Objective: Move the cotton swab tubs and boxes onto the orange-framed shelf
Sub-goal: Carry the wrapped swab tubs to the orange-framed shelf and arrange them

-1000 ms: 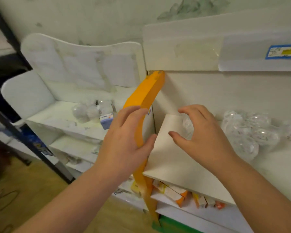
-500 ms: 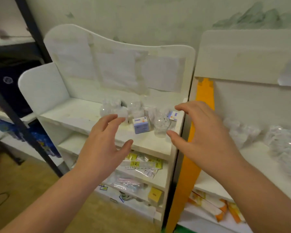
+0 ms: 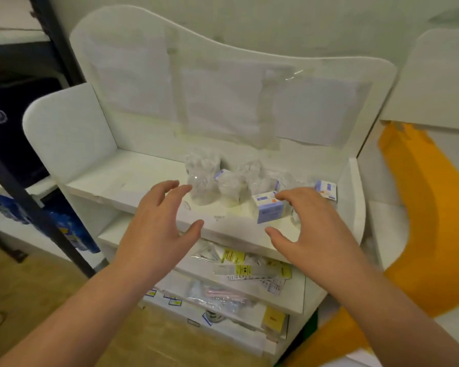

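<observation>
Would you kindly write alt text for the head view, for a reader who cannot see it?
Two open hands, left hand and right hand, reach toward clear tubs and a purple box on the top of a white shelf, holding nothing. The orange-framed shelf stands to the right; packets lie on the lower shelves.

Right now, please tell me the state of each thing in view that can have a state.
left hand: open, fingers spread, holding nothing
right hand: open, reaching over the boxes, holding nothing
clear tubs: upright on the white shelf, lids on
purple box: closed, upright, by the right fingertips
second box: closed, at the back right
white shelf: holds the tubs and boxes
orange-framed shelf: blurred, contents unseen
</observation>
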